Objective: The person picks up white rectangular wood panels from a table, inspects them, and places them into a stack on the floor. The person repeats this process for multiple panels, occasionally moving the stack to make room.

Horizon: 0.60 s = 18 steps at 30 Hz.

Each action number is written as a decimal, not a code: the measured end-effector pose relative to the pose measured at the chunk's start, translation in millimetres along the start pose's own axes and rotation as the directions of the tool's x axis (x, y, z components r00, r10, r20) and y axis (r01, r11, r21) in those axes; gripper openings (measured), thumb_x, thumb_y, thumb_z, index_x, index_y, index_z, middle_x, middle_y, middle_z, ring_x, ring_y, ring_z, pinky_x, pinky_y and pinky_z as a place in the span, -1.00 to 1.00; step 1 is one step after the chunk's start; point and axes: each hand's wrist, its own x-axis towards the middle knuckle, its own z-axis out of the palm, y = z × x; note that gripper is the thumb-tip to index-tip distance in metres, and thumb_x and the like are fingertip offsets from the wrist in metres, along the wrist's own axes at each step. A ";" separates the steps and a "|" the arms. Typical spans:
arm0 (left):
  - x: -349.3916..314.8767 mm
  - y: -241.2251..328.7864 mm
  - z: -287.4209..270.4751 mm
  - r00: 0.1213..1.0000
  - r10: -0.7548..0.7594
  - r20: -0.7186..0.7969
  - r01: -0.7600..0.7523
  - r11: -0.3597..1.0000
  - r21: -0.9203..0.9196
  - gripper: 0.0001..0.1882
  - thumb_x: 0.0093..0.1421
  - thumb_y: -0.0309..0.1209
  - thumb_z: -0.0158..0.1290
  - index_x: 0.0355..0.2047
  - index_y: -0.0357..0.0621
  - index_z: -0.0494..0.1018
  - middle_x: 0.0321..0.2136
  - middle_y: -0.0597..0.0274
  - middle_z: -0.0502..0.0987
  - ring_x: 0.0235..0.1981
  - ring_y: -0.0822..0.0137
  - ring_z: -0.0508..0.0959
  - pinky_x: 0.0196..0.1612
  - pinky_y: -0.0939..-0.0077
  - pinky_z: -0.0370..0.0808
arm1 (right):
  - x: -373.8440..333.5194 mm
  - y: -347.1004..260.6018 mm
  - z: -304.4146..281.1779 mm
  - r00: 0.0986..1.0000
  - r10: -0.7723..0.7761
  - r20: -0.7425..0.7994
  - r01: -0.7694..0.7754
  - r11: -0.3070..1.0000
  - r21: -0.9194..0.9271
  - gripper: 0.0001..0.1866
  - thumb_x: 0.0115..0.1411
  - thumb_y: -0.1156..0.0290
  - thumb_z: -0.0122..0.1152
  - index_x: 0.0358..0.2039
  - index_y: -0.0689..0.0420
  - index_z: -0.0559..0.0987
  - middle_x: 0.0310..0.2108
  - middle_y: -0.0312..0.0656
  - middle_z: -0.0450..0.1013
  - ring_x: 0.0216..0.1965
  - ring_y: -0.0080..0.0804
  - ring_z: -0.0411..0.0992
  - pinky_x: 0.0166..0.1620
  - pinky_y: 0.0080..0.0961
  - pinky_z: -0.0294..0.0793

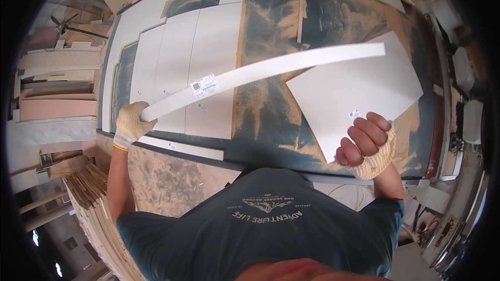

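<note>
My left hand (134, 120), in a pale knitted glove, grips one end of a long narrow white strip (307, 62). A printed sticker (204, 86) is on the strip, which reaches across to the right above the table, its far end over a tilted white panel (375, 86). My right hand (367, 145), in a similar glove with bare fingers, is closed near that panel's near corner, apart from the strip. Its palm is hidden, so what it holds, if anything, does not show. A small label (354, 115) lies on the panel just beyond my right fingers.
Several white panels (213, 47) lie side by side on the left of the dark, sawdust-covered table (263, 88). A short white strip (182, 148) rests along the near edge. Stacked boards (94, 198) stand at lower left, with a fan (62, 27) and more boards at far left.
</note>
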 end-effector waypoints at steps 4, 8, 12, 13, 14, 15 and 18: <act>24.0 -3.8 -3.4 0.985 -0.053 0.165 0.056 0.998 -0.013 -0.59 -0.12 -0.24 0.41 -0.27 -0.18 0.64 -0.38 -0.07 0.67 -0.31 -0.07 0.70 -0.22 0.21 0.64 | 16.1 34.7 76.0 0.944 0.240 0.228 -0.249 0.969 0.011 -0.17 0.11 -0.07 0.45 0.28 0.13 0.40 0.24 0.03 0.40 0.31 0.11 0.34 0.39 0.13 0.23; 55.9 -38.3 2.1 0.963 0.223 0.154 -0.226 0.974 0.000 -0.55 -0.14 -0.23 0.42 -0.21 -0.12 0.66 -0.27 -0.02 0.69 -0.21 -0.02 0.70 -0.05 0.18 0.63 | -24.1 63.4 143.9 0.800 0.359 0.481 -0.410 0.912 0.000 -0.22 -0.04 0.14 0.60 0.14 0.21 0.49 0.03 0.03 0.52 0.04 -0.01 0.54 0.14 -0.07 0.52; 122.6 -99.1 28.0 0.858 0.483 -0.178 -0.390 0.835 0.388 -0.39 0.00 -0.25 0.39 0.10 -0.05 0.56 0.13 0.09 0.56 0.13 0.05 0.56 0.10 0.02 0.53 | -32.0 28.8 201.0 0.403 0.434 0.806 -0.686 0.726 -0.048 -0.46 0.00 0.20 0.61 -0.11 0.23 0.58 -0.41 -0.09 0.58 -0.42 -0.15 0.61 -0.28 -0.24 0.61; 147.8 -102.3 36.1 0.819 0.386 -0.425 -0.208 0.889 0.408 -0.51 0.20 -0.21 0.29 0.12 -0.09 0.55 0.09 0.02 0.59 0.09 0.02 0.56 0.09 0.09 0.51 | -23.0 16.3 215.4 0.455 0.437 0.776 -0.731 0.681 0.045 -0.50 0.01 0.21 0.61 -0.15 0.23 0.59 -0.46 -0.11 0.56 -0.46 -0.18 0.59 -0.33 -0.25 0.59; 153.6 -87.3 55.0 0.763 0.184 -0.620 0.045 0.941 0.334 -0.53 0.24 -0.20 0.28 0.11 -0.09 0.56 0.07 0.00 0.61 0.07 -0.01 0.58 0.08 0.17 0.52 | -10.8 0.0 229.4 0.429 0.482 0.764 -0.799 0.598 0.071 -0.54 0.03 0.21 0.60 -0.19 0.22 0.59 -0.52 -0.13 0.53 -0.51 -0.21 0.57 -0.38 -0.27 0.56; 174.8 -70.1 67.3 0.637 -0.045 -0.769 0.285 0.941 0.181 -0.56 0.28 -0.19 0.27 0.11 -0.09 0.56 0.05 -0.03 0.62 0.05 -0.04 0.60 0.06 0.25 0.53 | 4.5 -10.9 243.3 0.397 0.565 0.723 -0.866 0.491 0.091 -0.57 0.05 0.22 0.60 -0.23 0.22 0.59 -0.58 -0.15 0.51 -0.55 -0.25 0.55 -0.42 -0.28 0.53; 211.8 30.2 143.3 0.844 -0.529 0.087 0.158 0.092 -0.983 -0.71 0.36 -0.23 0.20 -0.07 -0.19 0.59 -0.24 0.22 0.64 -0.07 0.22 0.65 0.00 0.29 0.54 | 48.9 -40.5 301.8 0.327 0.663 0.673 -0.935 0.329 0.131 -0.53 0.14 0.12 0.50 -0.23 0.30 0.57 -0.49 0.10 0.58 -0.43 -0.05 0.64 -0.36 -0.19 0.59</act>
